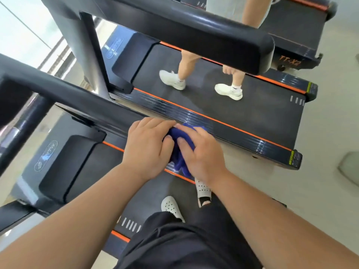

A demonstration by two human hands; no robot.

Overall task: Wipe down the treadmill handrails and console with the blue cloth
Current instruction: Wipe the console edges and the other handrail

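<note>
Both hands are on the blue cloth [183,139] at the near end of the treadmill's right-side handrail [87,100]. The left hand [149,148] has its fingers curled over the rail end and the cloth's left edge. The right hand [204,155] is clamped on the bunched cloth from the right, thumb pressed into it. Part of the cloth hangs down below the hands. The person stands on the belt [93,171] in white clogs [172,207].

Progress, as a judgement: this looks like mid-wipe on the right handrail, at its near tip. No streaks or wet marks show, so whether the far stretch of the rail is done cannot be told. The console is not clearly in view, and only a dark blurred block sits at the far left. The opposite handrail shows no cloth on it. The console and the other rail are probably left to do.

On the neighbouring treadmill [223,107], far right, another person in white sneakers [172,80] walks. It is well apart from the hands.
</note>
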